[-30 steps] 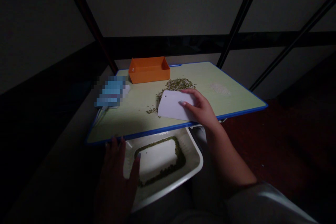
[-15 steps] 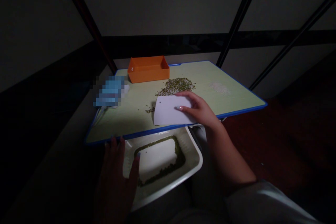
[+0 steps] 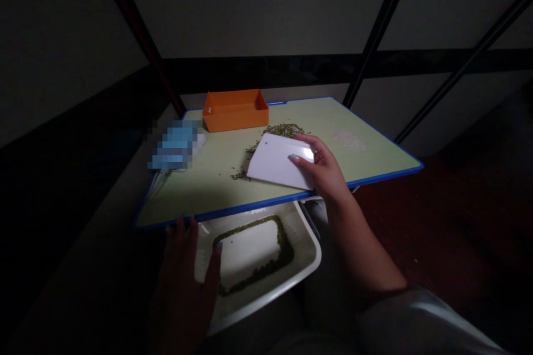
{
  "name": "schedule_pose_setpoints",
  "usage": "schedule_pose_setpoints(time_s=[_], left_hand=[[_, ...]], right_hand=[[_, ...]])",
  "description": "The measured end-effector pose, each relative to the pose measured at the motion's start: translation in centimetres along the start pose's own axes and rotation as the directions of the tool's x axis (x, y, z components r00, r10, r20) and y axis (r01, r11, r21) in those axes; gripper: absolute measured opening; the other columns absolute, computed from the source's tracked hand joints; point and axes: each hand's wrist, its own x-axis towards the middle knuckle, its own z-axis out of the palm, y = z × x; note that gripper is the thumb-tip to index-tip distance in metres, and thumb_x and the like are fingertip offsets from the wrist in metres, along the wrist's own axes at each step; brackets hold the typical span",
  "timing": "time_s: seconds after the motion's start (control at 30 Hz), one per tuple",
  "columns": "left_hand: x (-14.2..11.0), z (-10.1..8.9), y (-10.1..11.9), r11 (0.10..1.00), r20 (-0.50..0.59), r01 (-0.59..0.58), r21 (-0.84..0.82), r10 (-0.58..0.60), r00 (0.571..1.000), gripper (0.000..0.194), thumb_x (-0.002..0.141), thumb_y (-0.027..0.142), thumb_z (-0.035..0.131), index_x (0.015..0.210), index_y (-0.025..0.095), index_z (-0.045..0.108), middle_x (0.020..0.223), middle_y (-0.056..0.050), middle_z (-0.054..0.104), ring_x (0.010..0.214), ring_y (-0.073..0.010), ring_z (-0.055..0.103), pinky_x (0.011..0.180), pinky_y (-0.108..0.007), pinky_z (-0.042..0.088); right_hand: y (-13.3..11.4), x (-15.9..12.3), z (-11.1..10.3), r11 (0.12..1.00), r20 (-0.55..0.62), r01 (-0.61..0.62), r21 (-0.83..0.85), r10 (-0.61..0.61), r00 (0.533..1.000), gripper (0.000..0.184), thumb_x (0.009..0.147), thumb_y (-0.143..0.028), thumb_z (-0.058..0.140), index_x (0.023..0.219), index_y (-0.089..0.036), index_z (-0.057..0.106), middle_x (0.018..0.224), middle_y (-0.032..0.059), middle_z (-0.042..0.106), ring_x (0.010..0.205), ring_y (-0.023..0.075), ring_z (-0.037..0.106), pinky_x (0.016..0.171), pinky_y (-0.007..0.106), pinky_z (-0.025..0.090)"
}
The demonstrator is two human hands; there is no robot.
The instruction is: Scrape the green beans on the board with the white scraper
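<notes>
My right hand (image 3: 322, 169) grips a white plastic scraper card (image 3: 277, 160) over the pale green table (image 3: 208, 177), its far edge lying across a heap of small green beans (image 3: 283, 129). A few stray beans (image 3: 239, 176) lie left of the card. My left hand (image 3: 185, 277) holds the left rim of a white tray (image 3: 306, 249) just below the table's near blue edge, thumb hooked inside. Green beans (image 3: 283, 249) ring the tray's floor.
An empty orange box (image 3: 235, 110) stands at the table's back left. A blurred blue object (image 3: 175, 144) sits at the left edge. A faint patch of white grains (image 3: 348, 138) lies at the right. Dark metal bars rise behind the table.
The right hand first pulled the scraper toward the near edge, then lifted and carried it back up and away, over the bean heap. The left hand and tray have stayed put.
</notes>
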Motion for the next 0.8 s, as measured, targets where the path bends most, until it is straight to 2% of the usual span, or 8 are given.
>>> schedule_pose_setpoints(time_s=[0.07, 0.1, 0.2, 0.33, 0.5, 0.7, 0.8], left_hand=[[0.0, -0.1, -0.2, 1.0, 0.015, -0.025, -0.002, 0.025, 1.0, 0.067, 0.088, 0.051, 0.043, 0.148, 0.02, 0.033, 0.161, -0.011, 0.026, 0.15, -0.0268, 0.018, 0.12, -0.052, 0.029], [0.0, -0.1, -0.2, 1.0, 0.027, -0.029, -0.004, 0.029, 0.999, 0.068, 0.088, 0.051, 0.044, 0.148, 0.02, 0.032, 0.161, -0.011, 0.025, 0.15, -0.0266, 0.017, 0.12, -0.052, 0.029], [0.0, -0.4, 0.2, 1.0, 0.048, 0.01, -0.014, -0.01, 0.999, 0.068, 0.088, 0.052, 0.042, 0.147, 0.019, 0.033, 0.161, -0.011, 0.025, 0.15, -0.0266, 0.017, 0.12, -0.052, 0.027], [0.1, -0.6, 1.0, 0.998, 0.038, 0.062, -0.032, -0.06, 0.997, 0.066, 0.088, 0.051, 0.042, 0.146, 0.02, 0.036, 0.161, -0.01, 0.027, 0.15, -0.0264, 0.018, 0.121, -0.052, 0.026], [0.0, -0.4, 0.4, 0.999, 0.061, 0.03, -0.024, -0.028, 0.998, 0.068, 0.087, 0.049, 0.046, 0.149, 0.025, 0.03, 0.162, -0.008, 0.024, 0.15, -0.0259, 0.015, 0.121, -0.05, 0.028], [-0.1, -0.3, 0.5, 1.0, 0.006, 0.013, -0.022, -0.013, 1.0, 0.065, 0.088, 0.048, 0.044, 0.148, 0.024, 0.032, 0.161, -0.008, 0.028, 0.15, -0.0266, 0.019, 0.121, -0.051, 0.028], [-0.1, -0.3, 0.5, 1.0, 0.027, 0.018, -0.017, -0.017, 0.999, 0.066, 0.089, 0.049, 0.043, 0.148, 0.022, 0.033, 0.161, -0.009, 0.026, 0.15, -0.0274, 0.018, 0.12, -0.052, 0.029]], right_hand=[[0.5, 0.1, 0.2, 0.998, -0.111, 0.029, -0.049, -0.035, 0.993, 0.045, 0.076, -0.026, 0.072, 0.118, -0.03, 0.057, 0.116, 0.0027, 0.064, 0.104, 0.0233, 0.061, 0.094, 0.044, 0.051], [0.6, 0.1, 0.2, 0.995, -0.129, 0.042, -0.086, -0.053, 0.99, 0.045, 0.076, -0.025, 0.072, 0.118, -0.03, 0.057, 0.117, 0.0031, 0.064, 0.105, 0.0239, 0.06, 0.096, 0.045, 0.05], [0.6, 0.0, 0.4, 0.978, -0.083, 0.091, -0.186, -0.108, 0.991, 0.041, 0.077, -0.025, 0.071, 0.116, -0.029, 0.058, 0.119, 0.0036, 0.063, 0.107, 0.025, 0.059, 0.098, 0.046, 0.048], [0.2, -0.2, 0.5, 0.963, -0.045, 0.123, -0.238, -0.137, 0.99, 0.034, 0.078, -0.025, 0.069, 0.111, -0.028, 0.059, 0.114, 0.0037, 0.064, 0.104, 0.0242, 0.059, 0.094, 0.043, 0.05], [0.2, -0.3, 0.3, 0.954, -0.023, 0.123, -0.275, -0.135, 0.991, 0.032, 0.08, -0.023, 0.067, 0.111, -0.027, 0.059, 0.113, 0.0042, 0.064, 0.104, 0.0242, 0.059, 0.094, 0.042, 0.049], [0.3, -0.3, 0.3, 0.95, -0.082, 0.1, -0.294, -0.129, 0.988, 0.03, 0.079, -0.023, 0.067, 0.108, -0.027, 0.058, 0.113, 0.0041, 0.065, 0.105, 0.0246, 0.059, 0.094, 0.043, 0.048], [0.2, -0.3, 0.4, 0.949, -0.113, 0.079, -0.306, -0.119, 0.986, 0.03, 0.078, -0.023, 0.067, 0.107, -0.027, 0.059, 0.111, 0.004, 0.065, 0.102, 0.0243, 0.06, 0.093, 0.043, 0.049]])
